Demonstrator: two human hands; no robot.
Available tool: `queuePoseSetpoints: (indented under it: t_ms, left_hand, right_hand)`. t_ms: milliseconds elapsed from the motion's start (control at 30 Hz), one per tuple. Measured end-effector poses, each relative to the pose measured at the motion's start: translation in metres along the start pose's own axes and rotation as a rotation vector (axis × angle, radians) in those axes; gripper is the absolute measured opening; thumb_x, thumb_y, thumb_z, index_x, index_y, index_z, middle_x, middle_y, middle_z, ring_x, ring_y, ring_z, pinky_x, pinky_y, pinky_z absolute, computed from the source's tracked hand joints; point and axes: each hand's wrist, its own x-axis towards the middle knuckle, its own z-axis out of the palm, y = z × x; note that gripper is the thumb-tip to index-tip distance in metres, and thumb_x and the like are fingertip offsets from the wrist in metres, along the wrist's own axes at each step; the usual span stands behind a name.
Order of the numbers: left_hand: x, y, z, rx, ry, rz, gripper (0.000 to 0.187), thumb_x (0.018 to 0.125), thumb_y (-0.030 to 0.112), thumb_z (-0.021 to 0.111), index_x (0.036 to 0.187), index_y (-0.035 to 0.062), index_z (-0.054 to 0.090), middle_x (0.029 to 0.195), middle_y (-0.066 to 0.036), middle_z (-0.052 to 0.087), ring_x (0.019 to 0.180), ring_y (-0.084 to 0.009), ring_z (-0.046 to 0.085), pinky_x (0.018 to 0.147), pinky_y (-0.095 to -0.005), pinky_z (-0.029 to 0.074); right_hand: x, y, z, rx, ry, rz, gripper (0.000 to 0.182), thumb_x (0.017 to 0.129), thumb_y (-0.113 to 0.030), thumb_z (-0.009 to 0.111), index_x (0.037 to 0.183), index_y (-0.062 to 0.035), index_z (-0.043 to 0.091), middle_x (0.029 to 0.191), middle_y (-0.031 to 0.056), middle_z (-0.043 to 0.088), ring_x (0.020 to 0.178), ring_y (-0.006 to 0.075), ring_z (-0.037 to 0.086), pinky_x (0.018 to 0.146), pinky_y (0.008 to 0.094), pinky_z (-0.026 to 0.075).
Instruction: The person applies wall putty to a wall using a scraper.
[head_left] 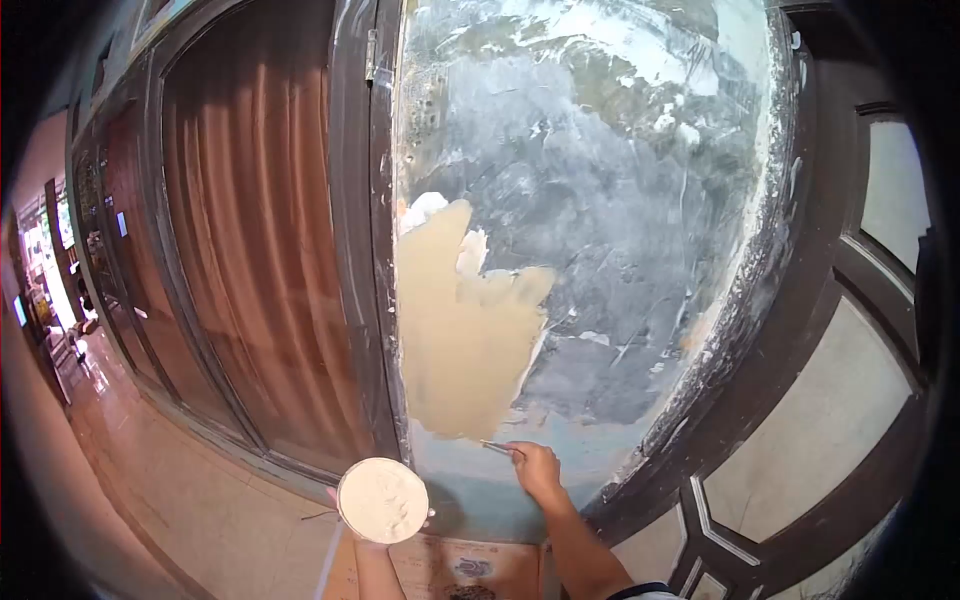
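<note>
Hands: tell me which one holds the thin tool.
The right hand, with the tool at the lower edge of the tan patch; the left hand supports the round tub of pale paste instead.

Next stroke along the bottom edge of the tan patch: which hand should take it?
The right hand, I'd judge: it already holds the thin tool at the tan patch's bottom edge. The left hand is occupied supporting the round container.
</note>
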Motion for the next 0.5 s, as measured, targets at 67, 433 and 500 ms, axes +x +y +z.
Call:
queuePoseSetpoints:
  t_ms: [67,433,500]
  left_hand:
    - [-0.004,0.002,0.012,-0.101,0.037,0.035,0.121,0.073,0.1,0.049,0.159,0.0146,0.041,0.154,-0.028,0.049,0.126,-0.0651,0.053,0.09,-0.0908,0.042]
    - [-0.038,0.03,0.007,0.047,0.012,0.073,0.112,0.079,0.097,0.044,0.155,0.0162,0.047,0.153,-0.02,0.053,0.127,-0.0556,0.057,0.091,-0.0843,0.047]
    - [-0.042,0.039,-0.004,0.444,0.121,0.189,0.102,0.084,0.093,0.045,0.152,0.0163,0.052,0.15,-0.015,0.058,0.127,-0.0488,0.061,0.091,-0.0788,0.052]
  right_hand:
    - [0.003,-0.007,0.009,-0.005,-0.016,0.006,0.02,0.096,-0.02,0.07,0.111,-0.0166,0.081,0.106,0.0137,0.078,0.096,0.0384,0.073,0.083,0.0476,0.058]
    - [0.03,-0.036,0.041,-0.13,-0.006,0.003,0.021,0.095,-0.02,0.067,0.111,-0.0223,0.08,0.103,0.0119,0.077,0.092,0.0398,0.073,0.079,0.0532,0.057]
    - [0.024,-0.037,0.043,-0.127,-0.038,-0.001,0.022,0.095,-0.019,0.067,0.111,-0.023,0.08,0.104,0.012,0.077,0.093,0.0401,0.073,0.079,0.0538,0.057]
